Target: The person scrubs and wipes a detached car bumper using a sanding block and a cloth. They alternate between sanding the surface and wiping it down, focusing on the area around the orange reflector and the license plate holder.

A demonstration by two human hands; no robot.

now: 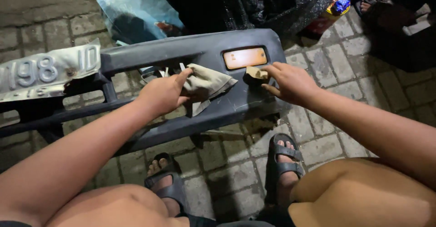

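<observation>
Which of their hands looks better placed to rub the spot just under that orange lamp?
Probably the right hand: it holds a small tan scrap right below the orange lamp. The left hand holds the cloth farther along the grey bumper.

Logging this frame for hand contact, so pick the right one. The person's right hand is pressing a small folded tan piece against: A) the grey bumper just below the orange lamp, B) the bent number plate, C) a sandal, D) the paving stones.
A: the right hand holds the small tan piece on the grey bumper, right beneath the orange lamp.
</observation>
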